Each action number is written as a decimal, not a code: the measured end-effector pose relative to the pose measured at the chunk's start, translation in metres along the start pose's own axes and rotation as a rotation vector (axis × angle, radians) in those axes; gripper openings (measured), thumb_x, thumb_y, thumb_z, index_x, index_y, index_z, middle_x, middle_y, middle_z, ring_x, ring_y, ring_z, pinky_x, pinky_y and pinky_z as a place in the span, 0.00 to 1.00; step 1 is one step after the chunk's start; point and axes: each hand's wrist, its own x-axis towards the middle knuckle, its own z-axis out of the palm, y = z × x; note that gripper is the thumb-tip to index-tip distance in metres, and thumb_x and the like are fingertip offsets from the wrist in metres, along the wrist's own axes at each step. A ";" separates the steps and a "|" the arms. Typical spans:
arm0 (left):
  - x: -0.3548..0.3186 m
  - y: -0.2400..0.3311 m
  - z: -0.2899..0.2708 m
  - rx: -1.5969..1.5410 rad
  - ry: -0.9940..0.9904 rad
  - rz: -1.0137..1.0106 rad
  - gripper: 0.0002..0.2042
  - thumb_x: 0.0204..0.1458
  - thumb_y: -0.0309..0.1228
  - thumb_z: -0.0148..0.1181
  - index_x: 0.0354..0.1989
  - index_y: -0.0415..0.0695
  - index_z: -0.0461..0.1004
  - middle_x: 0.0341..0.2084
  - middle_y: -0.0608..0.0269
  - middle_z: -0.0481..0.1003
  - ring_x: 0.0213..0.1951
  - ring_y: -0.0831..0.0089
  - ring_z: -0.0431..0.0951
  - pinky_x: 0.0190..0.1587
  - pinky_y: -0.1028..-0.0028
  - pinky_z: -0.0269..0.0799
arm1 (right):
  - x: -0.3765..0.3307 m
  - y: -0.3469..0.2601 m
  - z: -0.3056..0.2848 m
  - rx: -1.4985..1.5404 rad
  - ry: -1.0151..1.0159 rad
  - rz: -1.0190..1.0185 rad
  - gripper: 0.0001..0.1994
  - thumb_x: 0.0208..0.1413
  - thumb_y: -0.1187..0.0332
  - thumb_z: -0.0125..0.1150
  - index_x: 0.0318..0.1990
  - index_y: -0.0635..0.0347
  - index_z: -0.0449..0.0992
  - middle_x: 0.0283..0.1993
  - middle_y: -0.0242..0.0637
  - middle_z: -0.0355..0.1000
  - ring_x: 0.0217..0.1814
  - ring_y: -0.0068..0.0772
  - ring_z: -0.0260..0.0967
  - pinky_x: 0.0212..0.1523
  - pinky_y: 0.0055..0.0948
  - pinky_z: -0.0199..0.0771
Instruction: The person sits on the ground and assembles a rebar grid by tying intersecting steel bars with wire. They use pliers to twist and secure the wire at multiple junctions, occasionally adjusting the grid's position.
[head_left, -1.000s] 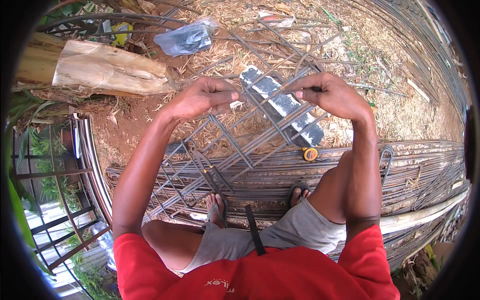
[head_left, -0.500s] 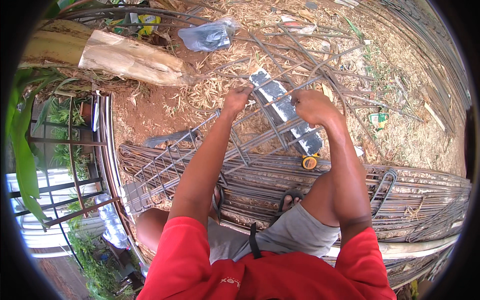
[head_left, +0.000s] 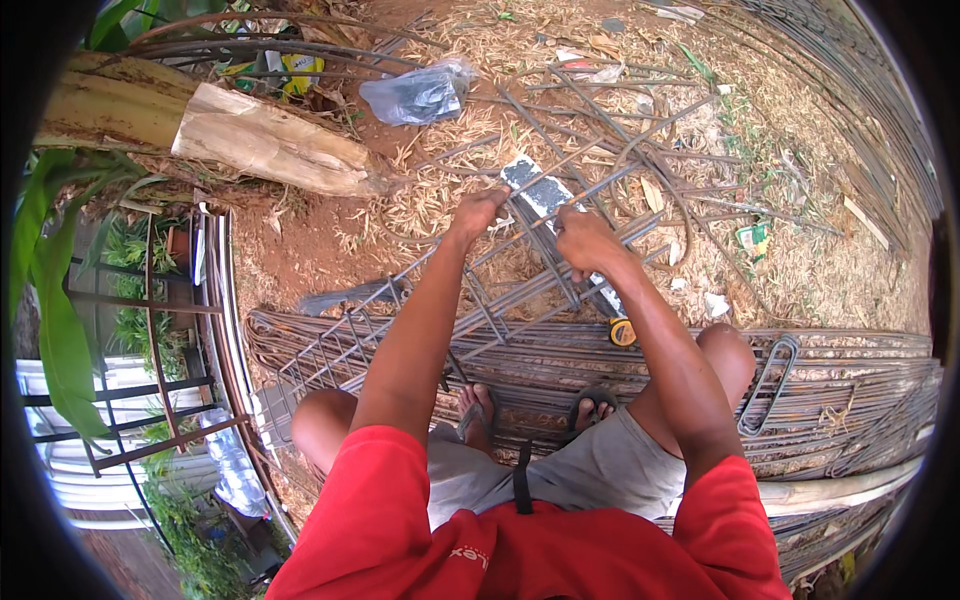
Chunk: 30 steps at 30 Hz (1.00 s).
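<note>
A rebar cage [head_left: 484,300] of long steel bars and square stirrups slants across in front of me, its far right part lying over a black-and-white block [head_left: 540,192]. My left hand [head_left: 480,216] is closed around the steel at a stirrup's upper corner. Just to its right, my right hand [head_left: 590,242] has its fingers curled on the cage bars above the block. What exactly its fingers grip is partly hidden by the hand itself. A yellow tape measure [head_left: 622,332] rests beside the block's lower end, close to my right forearm.
Bundled steel rods [head_left: 840,375] stretch across the ground by my feet, with a loose steel stirrup [head_left: 768,385] on them. Loose bars [head_left: 670,175] cross beyond my hands. A cut trunk [head_left: 270,140], plastic bag [head_left: 418,92] and metal grille [head_left: 150,300] stand left.
My right hand has moved left and slightly nearer me, closer to my left hand, covering more of the block. My right knee has swung outward. The left hand stays at the stirrup.
</note>
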 end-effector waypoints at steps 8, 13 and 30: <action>0.031 -0.007 0.004 -0.060 0.020 -0.052 0.22 0.69 0.47 0.60 0.56 0.40 0.82 0.42 0.60 0.84 0.41 0.67 0.78 0.51 0.60 0.73 | 0.039 0.012 0.048 -0.174 0.374 -0.163 0.17 0.63 0.70 0.53 0.56 0.56 0.83 0.43 0.59 0.83 0.48 0.59 0.84 0.53 0.55 0.80; 0.042 -0.020 0.002 -0.383 0.091 0.078 0.14 0.63 0.32 0.68 0.53 0.37 0.82 0.45 0.59 0.83 0.44 0.68 0.80 0.52 0.64 0.77 | 0.053 -0.002 0.062 -0.240 0.369 -0.089 0.15 0.67 0.61 0.57 0.54 0.50 0.86 0.44 0.55 0.84 0.50 0.59 0.83 0.53 0.54 0.81; 0.009 -0.004 -0.009 -0.649 0.222 0.412 0.11 0.61 0.24 0.67 0.49 0.39 0.74 0.39 0.53 0.84 0.37 0.69 0.86 0.39 0.71 0.81 | 0.090 -0.030 0.084 -0.326 0.435 -0.009 0.19 0.64 0.55 0.60 0.45 0.59 0.89 0.47 0.57 0.84 0.53 0.61 0.82 0.58 0.52 0.80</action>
